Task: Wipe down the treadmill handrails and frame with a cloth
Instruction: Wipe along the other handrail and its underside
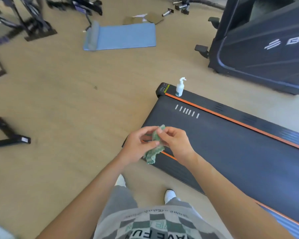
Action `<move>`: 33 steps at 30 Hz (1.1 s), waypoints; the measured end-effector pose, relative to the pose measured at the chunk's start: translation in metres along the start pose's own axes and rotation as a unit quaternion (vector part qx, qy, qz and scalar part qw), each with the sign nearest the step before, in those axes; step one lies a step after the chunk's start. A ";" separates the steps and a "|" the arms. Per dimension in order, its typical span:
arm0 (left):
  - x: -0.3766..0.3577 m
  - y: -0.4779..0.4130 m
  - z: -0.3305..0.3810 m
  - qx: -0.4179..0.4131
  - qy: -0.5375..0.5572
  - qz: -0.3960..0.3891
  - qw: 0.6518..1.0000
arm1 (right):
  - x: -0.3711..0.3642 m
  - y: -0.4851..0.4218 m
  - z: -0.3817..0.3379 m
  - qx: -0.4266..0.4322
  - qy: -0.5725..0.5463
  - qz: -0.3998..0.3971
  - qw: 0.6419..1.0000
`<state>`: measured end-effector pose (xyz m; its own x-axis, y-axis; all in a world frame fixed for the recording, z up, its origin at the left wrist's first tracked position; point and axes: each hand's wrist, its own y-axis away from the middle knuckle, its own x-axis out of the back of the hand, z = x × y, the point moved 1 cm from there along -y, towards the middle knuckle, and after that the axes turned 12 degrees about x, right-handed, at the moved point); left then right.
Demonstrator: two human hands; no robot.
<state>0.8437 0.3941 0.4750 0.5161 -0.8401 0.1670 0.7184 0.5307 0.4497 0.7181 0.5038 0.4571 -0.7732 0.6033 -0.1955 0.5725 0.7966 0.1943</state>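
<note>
Standing on the floor point(67, 100) at the near long edge of the treadmill point(231, 149), I hold the green cloth point(153, 155) in both hands. It hangs in the air above that edge and does not touch the machine. My left hand point(138, 144) has its fingers and thumb curled round the bunched lower part. My right hand point(177, 144) pinches the upper part between thumb and fingertips, as if I am folding or turning it to a fresh face.

A white spray bottle point(179, 87) stands upright on the treadmill's far edge, close to its far left corner and well apart from my hands.

By my judgement the wiping is either not begun or paused. No part of the cloth rests on the machine, and I can see no streak or damp patch that would tell me which sections are done. The dark side strips with their orange lines, the end cap at the far corner and the rest of the frame all look left to do. No handrails show in this view, so I cannot say anything about their state.
</note>
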 end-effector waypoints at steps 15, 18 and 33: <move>0.310 -0.130 -0.051 0.054 0.097 0.067 0.992 | -0.211 -0.181 0.049 0.017 0.238 0.105 0.965; 0.366 -0.155 -0.037 0.040 0.082 0.049 0.995 | -0.242 -0.216 0.053 0.009 0.306 0.097 0.947; 0.400 -0.407 0.063 -0.023 -0.142 -0.191 0.971 | -0.262 -0.429 0.030 0.001 0.158 0.088 0.984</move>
<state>0.7278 -0.1648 0.4142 0.0637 -0.9702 0.2338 0.8560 0.1736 0.4870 0.6829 0.0050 0.3962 -0.7077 0.6907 0.1488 0.7057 0.6807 0.1966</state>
